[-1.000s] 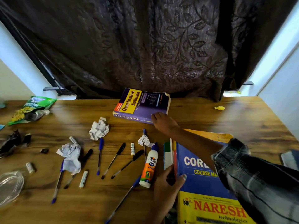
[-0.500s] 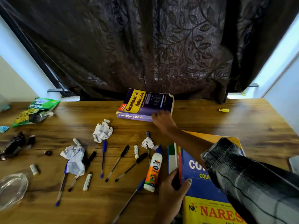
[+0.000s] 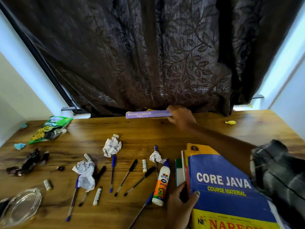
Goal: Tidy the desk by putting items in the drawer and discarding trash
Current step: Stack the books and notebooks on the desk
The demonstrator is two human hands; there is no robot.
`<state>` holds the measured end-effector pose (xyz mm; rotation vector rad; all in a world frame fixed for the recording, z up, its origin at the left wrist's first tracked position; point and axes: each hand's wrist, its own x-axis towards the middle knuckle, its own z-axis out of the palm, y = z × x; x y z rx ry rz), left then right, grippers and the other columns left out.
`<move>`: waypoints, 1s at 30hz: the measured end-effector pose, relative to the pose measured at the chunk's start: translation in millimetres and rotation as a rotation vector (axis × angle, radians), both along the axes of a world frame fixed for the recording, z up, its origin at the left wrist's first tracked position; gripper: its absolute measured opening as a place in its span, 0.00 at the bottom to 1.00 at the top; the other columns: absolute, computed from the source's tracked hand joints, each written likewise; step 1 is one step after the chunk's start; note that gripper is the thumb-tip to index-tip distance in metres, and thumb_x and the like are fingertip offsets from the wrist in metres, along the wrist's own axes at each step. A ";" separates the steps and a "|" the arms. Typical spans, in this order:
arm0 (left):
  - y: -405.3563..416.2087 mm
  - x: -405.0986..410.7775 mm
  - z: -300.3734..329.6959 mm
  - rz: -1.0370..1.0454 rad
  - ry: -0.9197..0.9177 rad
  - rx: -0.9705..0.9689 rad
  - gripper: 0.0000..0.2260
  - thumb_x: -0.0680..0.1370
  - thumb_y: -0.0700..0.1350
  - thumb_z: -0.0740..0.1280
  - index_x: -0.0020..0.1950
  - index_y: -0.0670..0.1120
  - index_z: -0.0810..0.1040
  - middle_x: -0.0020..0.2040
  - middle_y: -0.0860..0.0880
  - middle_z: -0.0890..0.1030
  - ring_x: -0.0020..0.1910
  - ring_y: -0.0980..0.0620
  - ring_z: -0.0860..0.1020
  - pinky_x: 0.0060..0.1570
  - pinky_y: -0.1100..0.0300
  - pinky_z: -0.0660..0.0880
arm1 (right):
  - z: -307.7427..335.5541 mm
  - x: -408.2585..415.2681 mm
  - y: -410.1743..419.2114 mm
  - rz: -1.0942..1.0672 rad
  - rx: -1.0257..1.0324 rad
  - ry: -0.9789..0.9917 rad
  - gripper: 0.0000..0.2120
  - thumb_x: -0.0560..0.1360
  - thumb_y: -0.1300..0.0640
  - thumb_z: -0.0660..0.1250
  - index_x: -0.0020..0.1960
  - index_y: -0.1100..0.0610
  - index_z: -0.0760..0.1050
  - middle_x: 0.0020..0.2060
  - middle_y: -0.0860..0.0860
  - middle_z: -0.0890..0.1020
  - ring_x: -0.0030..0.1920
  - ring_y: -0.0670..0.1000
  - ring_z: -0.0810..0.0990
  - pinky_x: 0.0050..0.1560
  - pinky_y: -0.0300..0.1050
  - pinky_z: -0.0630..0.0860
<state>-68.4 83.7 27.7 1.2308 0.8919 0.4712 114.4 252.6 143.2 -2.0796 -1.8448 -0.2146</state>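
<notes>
We record one change of note: the Quantitative Aptitude book (image 3: 148, 114), which lay flat with its cover up a second ago, now shows us only its purple spine, its near edge lifted off the desk (image 3: 165, 134). The right hand (image 3: 180, 117) grips its right end, fingers curled round the edge, at the far side of the desk against the curtain (image 3: 148, 55). The left hand (image 3: 179, 205) holds as before, thumb and fingers pinched on the left edge of the Core Java book (image 3: 226, 187), which tops a stack at the near right. We judge the books are being gathered onto that stack, ahead of the drawer, which is not in view.

Room for movement, measured from the right grip: the curtain hangs directly behind, so no travel that way. Toward us the bare wood runs open to the stack. Below and left of the grip lie crumpled paper (image 3: 111, 146), the pens (image 3: 126, 176) and the glue bottle (image 3: 160, 182), which stands just left of the left hand. We note the lifted book should pass to their right.
</notes>
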 end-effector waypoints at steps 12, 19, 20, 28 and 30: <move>-2.1 3.5 -3.0 0.016 -0.020 0.029 0.23 0.68 0.56 0.73 0.59 0.48 0.77 0.54 0.47 0.83 0.53 0.51 0.82 0.48 0.58 0.80 | 90.8 54.2 -126.0 -0.154 0.311 -0.041 0.14 0.73 0.54 0.66 0.57 0.57 0.76 0.51 0.58 0.80 0.46 0.60 0.80 0.43 0.51 0.76; -0.4 5.4 -2.0 0.012 -0.015 0.056 0.13 0.73 0.46 0.70 0.57 0.50 0.77 0.51 0.50 0.84 0.49 0.54 0.83 0.44 0.61 0.80 | 7.6 8.7 -239.3 0.004 0.301 -0.187 0.16 0.69 0.59 0.67 0.56 0.54 0.71 0.40 0.54 0.79 0.30 0.53 0.78 0.22 0.40 0.66; -0.7 6.1 -0.6 0.025 -0.018 0.068 0.11 0.75 0.42 0.68 0.57 0.49 0.77 0.50 0.51 0.84 0.47 0.56 0.83 0.42 0.63 0.79 | -10.5 -8.5 -254.2 0.067 0.262 -0.202 0.18 0.66 0.60 0.70 0.55 0.55 0.72 0.41 0.54 0.79 0.32 0.52 0.79 0.22 0.40 0.69; -8.3 6.5 -4.0 0.122 0.089 0.248 0.11 0.77 0.38 0.66 0.56 0.51 0.78 0.47 0.56 0.84 0.49 0.60 0.82 0.46 0.66 0.78 | -50.5 -89.4 -287.6 0.112 0.071 -0.201 0.23 0.57 0.50 0.81 0.49 0.56 0.82 0.43 0.52 0.83 0.47 0.52 0.83 0.36 0.42 0.80; -11.7 4.2 -9.7 0.107 0.117 0.297 0.12 0.77 0.40 0.66 0.60 0.49 0.77 0.53 0.54 0.83 0.53 0.57 0.80 0.51 0.61 0.79 | -53.8 -103.1 -289.8 0.087 0.013 -0.223 0.23 0.55 0.48 0.81 0.47 0.54 0.83 0.42 0.51 0.83 0.47 0.52 0.83 0.38 0.42 0.81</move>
